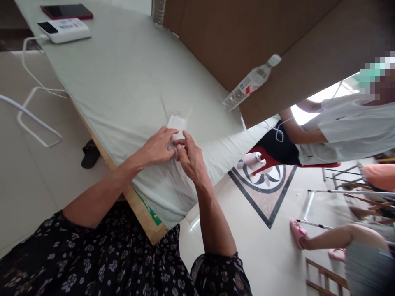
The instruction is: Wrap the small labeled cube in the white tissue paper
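Note:
A small white piece of paper or cloth [177, 122] lies on the pale green sheet covering the table [123, 82]. My left hand [159, 146] rests on its near edge with fingers curled and pressed down on it. My right hand [190, 156] meets it from the right, its fingertips pinching the same edge. Part of the white piece is hidden under both hands. The camera view is tilted, so the table runs diagonally.
A plastic water bottle [251, 82] lies against a brown cardboard panel [247, 37]. A white power bank [64, 29] with a cable and a red phone [66, 11] sit at the far end. Another person in a white shirt [345, 127] sits at the right.

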`<state>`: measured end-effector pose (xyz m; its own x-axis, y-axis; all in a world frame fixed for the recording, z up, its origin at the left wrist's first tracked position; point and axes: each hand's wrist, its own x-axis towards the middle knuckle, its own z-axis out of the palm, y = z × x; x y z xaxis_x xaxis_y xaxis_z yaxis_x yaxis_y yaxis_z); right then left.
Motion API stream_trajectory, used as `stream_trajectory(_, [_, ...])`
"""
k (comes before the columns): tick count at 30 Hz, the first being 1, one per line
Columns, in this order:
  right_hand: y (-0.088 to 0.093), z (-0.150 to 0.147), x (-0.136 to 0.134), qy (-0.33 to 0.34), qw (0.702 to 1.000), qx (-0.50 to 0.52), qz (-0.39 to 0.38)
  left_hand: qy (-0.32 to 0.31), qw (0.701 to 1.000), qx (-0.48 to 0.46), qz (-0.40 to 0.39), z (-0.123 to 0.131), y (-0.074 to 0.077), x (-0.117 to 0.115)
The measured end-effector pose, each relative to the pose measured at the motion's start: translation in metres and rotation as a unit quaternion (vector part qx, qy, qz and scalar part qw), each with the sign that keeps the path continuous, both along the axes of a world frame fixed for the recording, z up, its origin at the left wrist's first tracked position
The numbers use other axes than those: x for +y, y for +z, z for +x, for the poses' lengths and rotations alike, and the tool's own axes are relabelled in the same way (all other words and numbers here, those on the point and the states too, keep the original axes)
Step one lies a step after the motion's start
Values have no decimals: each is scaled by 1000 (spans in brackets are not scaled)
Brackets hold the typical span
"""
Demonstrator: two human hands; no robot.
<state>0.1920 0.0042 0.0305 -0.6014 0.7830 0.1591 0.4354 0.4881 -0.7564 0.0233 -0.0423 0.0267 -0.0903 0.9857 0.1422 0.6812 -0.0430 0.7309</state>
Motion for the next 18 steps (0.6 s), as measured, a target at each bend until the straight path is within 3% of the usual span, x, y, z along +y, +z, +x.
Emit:
stream_trajectory(4, [1, 5, 7, 51, 998, 3, -38, 46, 997, -65, -5, 5, -6, 0])
stream_trajectory(8, [-2, 8, 18, 69, 988, 58, -128, 102, 994, -26, 26, 19, -13, 2])
stream_trajectory(10, [-4, 11, 25, 38, 980, 101, -166, 110, 993, -5, 43, 24, -17, 3])
stream_trajectory(15, [-6, 15, 50, -134, 962, 117, -207, 100, 992, 16, 76, 27, -23, 3])
stream_trajectory(18, [-6, 5, 67, -153, 944, 75, -282, 95, 991, 29, 87, 28, -24, 2])
